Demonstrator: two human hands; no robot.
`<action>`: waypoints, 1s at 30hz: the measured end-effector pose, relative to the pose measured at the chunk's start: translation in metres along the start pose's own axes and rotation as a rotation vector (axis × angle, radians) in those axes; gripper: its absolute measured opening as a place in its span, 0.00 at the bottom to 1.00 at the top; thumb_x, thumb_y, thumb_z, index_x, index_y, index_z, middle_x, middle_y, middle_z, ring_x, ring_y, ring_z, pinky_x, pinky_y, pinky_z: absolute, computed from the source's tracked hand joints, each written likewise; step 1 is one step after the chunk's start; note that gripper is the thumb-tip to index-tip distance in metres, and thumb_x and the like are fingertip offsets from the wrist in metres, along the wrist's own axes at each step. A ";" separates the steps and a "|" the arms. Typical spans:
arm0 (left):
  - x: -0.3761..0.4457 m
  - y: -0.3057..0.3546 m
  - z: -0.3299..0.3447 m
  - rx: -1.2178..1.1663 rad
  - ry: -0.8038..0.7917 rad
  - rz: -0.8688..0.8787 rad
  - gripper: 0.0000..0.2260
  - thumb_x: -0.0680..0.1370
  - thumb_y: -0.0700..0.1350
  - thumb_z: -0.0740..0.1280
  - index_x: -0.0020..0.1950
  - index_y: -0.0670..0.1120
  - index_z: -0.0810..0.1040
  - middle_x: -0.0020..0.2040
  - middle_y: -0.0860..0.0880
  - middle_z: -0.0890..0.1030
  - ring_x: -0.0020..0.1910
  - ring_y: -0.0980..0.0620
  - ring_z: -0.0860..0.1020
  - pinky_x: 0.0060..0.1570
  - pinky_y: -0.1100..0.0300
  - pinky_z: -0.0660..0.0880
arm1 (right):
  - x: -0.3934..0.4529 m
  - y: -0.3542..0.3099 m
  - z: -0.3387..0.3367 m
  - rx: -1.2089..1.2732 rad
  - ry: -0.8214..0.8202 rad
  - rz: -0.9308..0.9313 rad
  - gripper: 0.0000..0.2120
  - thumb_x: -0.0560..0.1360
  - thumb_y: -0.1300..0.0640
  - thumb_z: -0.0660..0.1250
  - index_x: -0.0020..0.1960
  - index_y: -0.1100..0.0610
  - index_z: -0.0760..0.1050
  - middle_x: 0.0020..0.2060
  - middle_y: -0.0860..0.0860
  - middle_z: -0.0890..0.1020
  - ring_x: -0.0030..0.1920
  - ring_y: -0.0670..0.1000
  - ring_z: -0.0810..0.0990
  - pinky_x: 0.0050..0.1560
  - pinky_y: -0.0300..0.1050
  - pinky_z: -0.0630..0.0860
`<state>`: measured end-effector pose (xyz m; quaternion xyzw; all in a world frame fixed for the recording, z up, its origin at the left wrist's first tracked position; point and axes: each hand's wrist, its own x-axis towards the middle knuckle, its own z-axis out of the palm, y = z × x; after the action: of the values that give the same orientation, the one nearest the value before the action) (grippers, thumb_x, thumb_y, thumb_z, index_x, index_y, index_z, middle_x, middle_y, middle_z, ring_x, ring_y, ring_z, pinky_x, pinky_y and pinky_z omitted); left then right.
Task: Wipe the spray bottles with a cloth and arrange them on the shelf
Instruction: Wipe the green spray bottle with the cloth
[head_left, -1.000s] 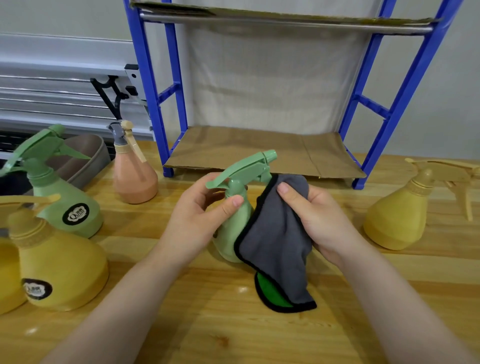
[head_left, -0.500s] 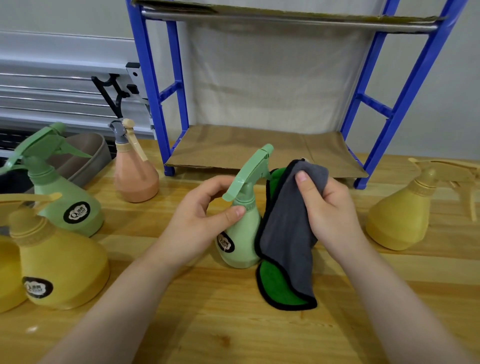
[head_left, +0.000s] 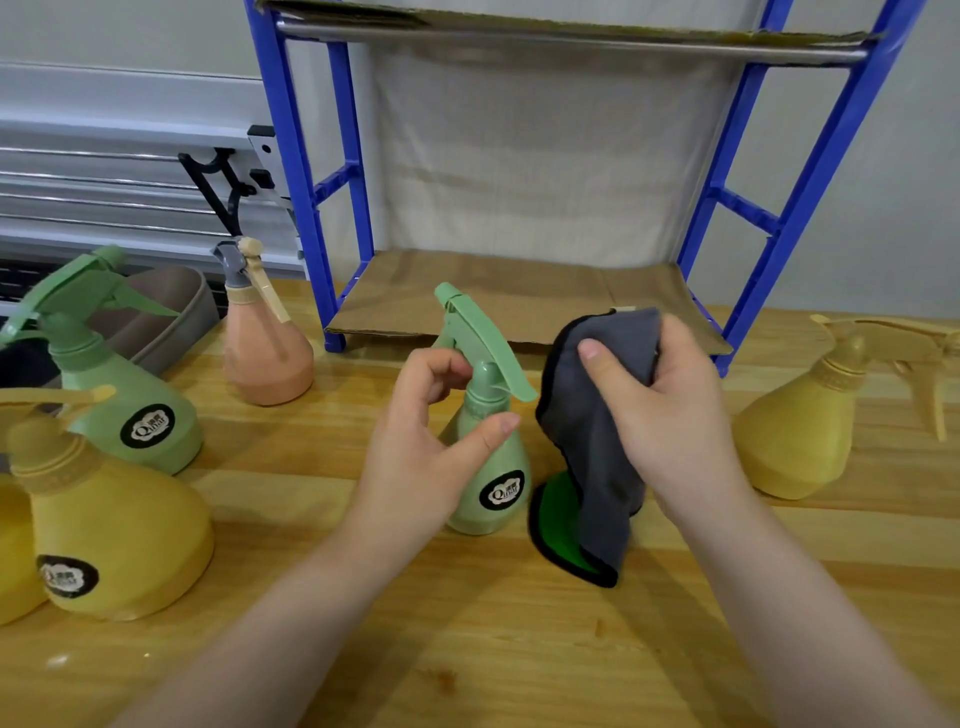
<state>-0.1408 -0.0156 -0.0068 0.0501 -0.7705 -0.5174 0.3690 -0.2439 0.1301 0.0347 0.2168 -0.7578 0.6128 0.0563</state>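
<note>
now left hand (head_left: 415, 452) pinches green bottle (head_left: 488, 467), right hand (head_left: 660, 415) grips cloth (head_left: 592, 447)

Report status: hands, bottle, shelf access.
Left hand pinches small green bottle at neck, upright on table. Right hand grips grey cloth beside it. Shelf behind, nothing in the way.

Small bottle (head_left: 488, 467) before shelf (head_left: 519, 296), cloth (head_left: 592, 441) right, probably touching.

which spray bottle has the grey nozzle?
The pink spray bottle, standing by the blue shelf's left post. Its head is grey with a beige trigger; the green and yellow bottles have heads matching their bodies.
</note>
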 end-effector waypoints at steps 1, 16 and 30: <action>-0.002 0.002 0.001 0.023 -0.013 0.036 0.15 0.72 0.50 0.73 0.55 0.57 0.72 0.53 0.61 0.79 0.57 0.58 0.77 0.59 0.63 0.73 | -0.003 -0.003 0.001 0.074 -0.060 0.031 0.08 0.75 0.54 0.71 0.54 0.51 0.77 0.46 0.46 0.84 0.50 0.46 0.82 0.53 0.51 0.79; -0.005 -0.006 0.005 0.169 0.169 0.088 0.10 0.72 0.56 0.68 0.51 0.65 0.72 0.50 0.59 0.77 0.54 0.56 0.76 0.54 0.64 0.72 | -0.009 -0.012 -0.007 0.515 -0.582 -0.015 0.28 0.68 0.71 0.70 0.64 0.51 0.74 0.59 0.52 0.82 0.59 0.49 0.81 0.56 0.45 0.79; -0.007 0.005 0.006 0.416 0.025 0.318 0.12 0.74 0.50 0.65 0.57 0.58 0.72 0.52 0.67 0.70 0.53 0.60 0.72 0.52 0.54 0.73 | -0.024 -0.009 0.001 -0.675 -0.033 -0.735 0.27 0.80 0.36 0.52 0.35 0.56 0.69 0.26 0.46 0.71 0.26 0.50 0.72 0.28 0.40 0.61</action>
<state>-0.1380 -0.0061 -0.0076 0.0096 -0.8540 -0.2825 0.4367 -0.2190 0.1341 0.0342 0.4491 -0.7881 0.2692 0.3237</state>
